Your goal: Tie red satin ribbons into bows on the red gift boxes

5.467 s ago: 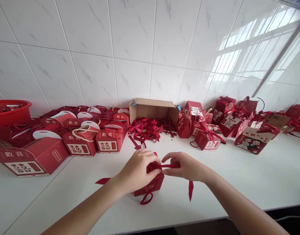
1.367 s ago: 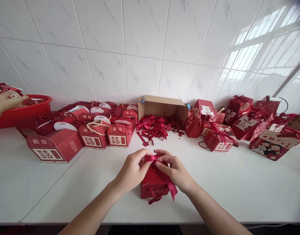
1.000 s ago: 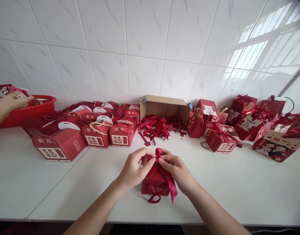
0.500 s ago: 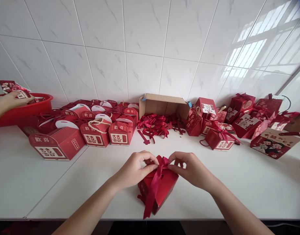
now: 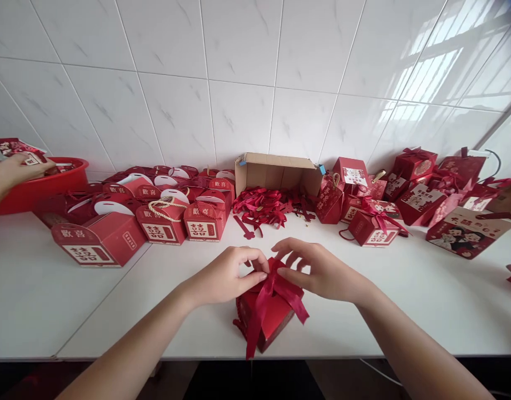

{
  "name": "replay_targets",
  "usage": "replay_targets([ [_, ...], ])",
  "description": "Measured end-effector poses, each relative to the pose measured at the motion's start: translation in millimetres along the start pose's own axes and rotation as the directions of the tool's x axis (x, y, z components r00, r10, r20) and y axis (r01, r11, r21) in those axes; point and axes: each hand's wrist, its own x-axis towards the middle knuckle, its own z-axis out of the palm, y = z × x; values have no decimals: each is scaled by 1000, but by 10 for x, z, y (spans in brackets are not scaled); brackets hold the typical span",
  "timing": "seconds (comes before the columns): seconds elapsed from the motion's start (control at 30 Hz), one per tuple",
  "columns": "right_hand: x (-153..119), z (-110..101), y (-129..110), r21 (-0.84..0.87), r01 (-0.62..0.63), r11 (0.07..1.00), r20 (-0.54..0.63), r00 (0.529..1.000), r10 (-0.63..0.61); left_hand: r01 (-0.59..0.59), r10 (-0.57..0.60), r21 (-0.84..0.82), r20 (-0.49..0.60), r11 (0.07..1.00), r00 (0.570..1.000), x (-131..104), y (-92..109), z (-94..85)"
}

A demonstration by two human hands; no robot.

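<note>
In front of me at the table's near edge sits a small red gift box (image 5: 275, 328). A dark red satin ribbon (image 5: 261, 308) is looped on its top, with two tails hanging over the front. My left hand (image 5: 239, 272) pinches the ribbon at the knot between thumb and forefinger. On the other side of the knot is my right hand (image 5: 316, 272), its thumb and fingers apart and curved above the ribbon, with nothing seen between them. A red cord tassel (image 5: 240, 328) hangs at the box's left side.
Several red gift boxes (image 5: 99, 241) stand at the left and more (image 5: 374, 225) at the right. An open cardboard box (image 5: 276, 161) with loose ribbons (image 5: 259, 205) is at the back. Another person's hand (image 5: 14, 172) holds packets over a red basin (image 5: 43, 189).
My right thumb and forefinger have parted and let go of the ribbon. A second ribbon tail now lies over the box's right side. The camera view has shifted slightly.
</note>
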Motion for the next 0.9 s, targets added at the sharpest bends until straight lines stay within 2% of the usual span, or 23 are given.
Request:
replay_targets([
  [0.17, 60, 28, 58, -116, 268, 956, 90, 962, -258, -9, 1, 81, 96, 997, 995, 54, 54, -154],
  [0.3, 10, 40, 94, -254, 374, 892, 209, 922, -327, -7, -13, 124, 157, 992, 988, 122, 46, -235],
  [0.53, 2, 143, 234, -333, 449, 830, 255, 890, -379, 17, -62, 221, 200, 975, 978, 220, 2, -315],
  [0.7, -22, 176, 259, -282, 439, 853, 227, 895, -385, 43, -104, 242, 247, 969, 963, 208, -40, -341],
  [0.9, -32, 167, 267, -229, 420, 878, 234, 899, -370, 1, -51, 158, 312, 987, 949, 169, -60, -315],
])
